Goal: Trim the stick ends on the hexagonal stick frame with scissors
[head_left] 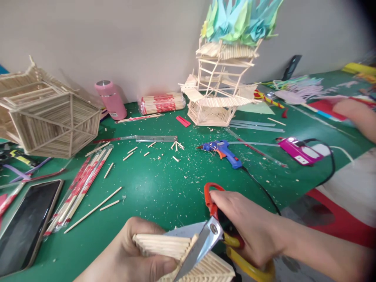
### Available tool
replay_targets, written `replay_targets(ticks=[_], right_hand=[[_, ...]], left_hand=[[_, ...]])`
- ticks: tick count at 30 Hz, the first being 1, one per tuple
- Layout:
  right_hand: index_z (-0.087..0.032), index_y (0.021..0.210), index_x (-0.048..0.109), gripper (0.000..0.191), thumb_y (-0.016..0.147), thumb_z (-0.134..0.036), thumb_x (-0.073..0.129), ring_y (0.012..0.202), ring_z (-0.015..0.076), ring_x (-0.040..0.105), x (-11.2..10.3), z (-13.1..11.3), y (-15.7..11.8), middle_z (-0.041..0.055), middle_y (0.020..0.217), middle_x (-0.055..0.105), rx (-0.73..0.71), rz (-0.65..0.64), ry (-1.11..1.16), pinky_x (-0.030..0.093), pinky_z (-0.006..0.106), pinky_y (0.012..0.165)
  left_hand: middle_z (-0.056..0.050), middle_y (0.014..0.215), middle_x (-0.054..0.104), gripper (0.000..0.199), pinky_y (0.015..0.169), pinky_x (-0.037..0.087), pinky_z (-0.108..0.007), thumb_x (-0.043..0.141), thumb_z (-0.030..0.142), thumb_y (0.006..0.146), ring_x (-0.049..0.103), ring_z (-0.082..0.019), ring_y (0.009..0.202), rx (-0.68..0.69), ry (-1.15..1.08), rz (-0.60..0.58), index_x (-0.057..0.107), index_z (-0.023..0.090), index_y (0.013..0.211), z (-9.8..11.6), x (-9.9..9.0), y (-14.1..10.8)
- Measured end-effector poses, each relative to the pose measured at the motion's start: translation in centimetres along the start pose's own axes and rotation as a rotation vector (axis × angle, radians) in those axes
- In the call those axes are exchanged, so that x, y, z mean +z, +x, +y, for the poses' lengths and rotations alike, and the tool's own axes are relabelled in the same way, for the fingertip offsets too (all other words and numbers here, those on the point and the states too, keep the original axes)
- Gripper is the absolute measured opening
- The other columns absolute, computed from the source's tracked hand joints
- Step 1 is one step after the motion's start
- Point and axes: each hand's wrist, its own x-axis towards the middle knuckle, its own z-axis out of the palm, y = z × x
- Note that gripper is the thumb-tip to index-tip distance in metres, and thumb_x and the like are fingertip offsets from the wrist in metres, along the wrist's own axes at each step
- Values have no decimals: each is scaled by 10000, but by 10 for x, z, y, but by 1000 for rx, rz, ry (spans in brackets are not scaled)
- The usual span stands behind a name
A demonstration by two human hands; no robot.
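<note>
My left hand (138, 254) grips a small panel of wooden sticks (164, 244) at the bottom centre, its thumb pressed on the sticks. My right hand (246, 223) is closed round scissors (214, 228) with red and yellow handles. The blades are parted, and the nearer one lies over the panel's stick edge beside my left thumb. The panel's lower part is cut off by the frame. A blue glue gun (223, 150) lies beyond my right hand, and loose cut sticks (96, 209) lie on the green table (152, 176).
A stick model with paper leaves (220, 86) stands at the back; another stick structure (55, 117) is at the left. A pink bottle (111, 100), a phone (28, 223), wrapped sticks (161, 102) and a pink power strip (301, 150) surround the work area. Another person's arm (357, 117) is at right.
</note>
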Motion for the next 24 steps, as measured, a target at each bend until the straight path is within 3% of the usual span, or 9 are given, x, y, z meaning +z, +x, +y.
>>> replay_targets(ticks=[5, 10, 16, 19, 24], right_hand=[[-263, 709, 190, 350, 499, -252, 469, 468, 119, 285, 0, 1, 2, -32, 599, 431, 13, -27, 65, 158, 289, 435], [-265, 715, 194, 358, 491, -234, 472, 461, 119, 282, 2, -1, 0, -40, 589, 424, 22, -28, 80, 166, 291, 440], [-224, 795, 331, 285, 569, -163, 495, 611, 183, 464, -3, -1, -2, 49, 750, 520, -8, 11, 13, 344, 309, 520], [-196, 861, 394, 317, 575, -135, 518, 684, 210, 516, -10, 1, -3, 71, 809, 543, -9, 23, -12, 404, 331, 587], [-198, 913, 449, 332, 604, -140, 558, 728, 222, 566, -18, 0, -6, 63, 825, 588, 62, 50, 10, 430, 320, 615]], left_hand=[[101, 610, 719, 187, 568, 455, -131, 825, 172, 577, 633, -72, 603, 40, -144, 26, 671, 221, 669, -3, 4, 0], [86, 646, 732, 149, 573, 463, -134, 789, 116, 624, 634, -74, 608, 6, -89, 8, 689, 213, 680, -6, 2, 3], [45, 622, 706, 114, 512, 411, -109, 788, 270, 628, 545, -57, 544, 44, 146, 35, 721, 189, 671, 8, 3, 5], [28, 624, 697, 85, 481, 406, -116, 731, 284, 686, 530, -61, 511, 176, 349, 34, 735, 199, 691, 16, 3, 5], [5, 708, 728, 141, 490, 481, -146, 606, 162, 776, 636, -114, 551, 548, 762, -25, 724, 236, 795, 24, 5, 6]])
